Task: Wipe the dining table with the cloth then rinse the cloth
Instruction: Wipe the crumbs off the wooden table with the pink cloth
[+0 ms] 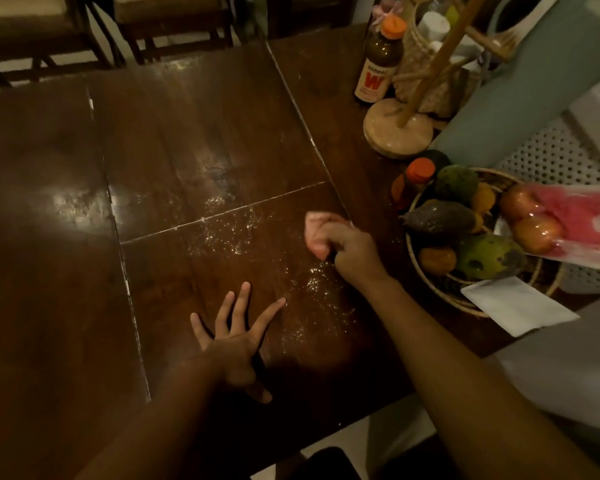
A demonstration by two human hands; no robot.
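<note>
The scene is dim and warm; a glare patch shines on the table (73, 199), edges bend, far chairs (49, 29) look blurred.

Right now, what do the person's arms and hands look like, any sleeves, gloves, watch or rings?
The left forearm and right forearm are bare up to the picture's edge; no sleeve shows. The left hand and right hand wear no gloves. No watch, bracelet or ring is visible, though the light is dim.
</note>
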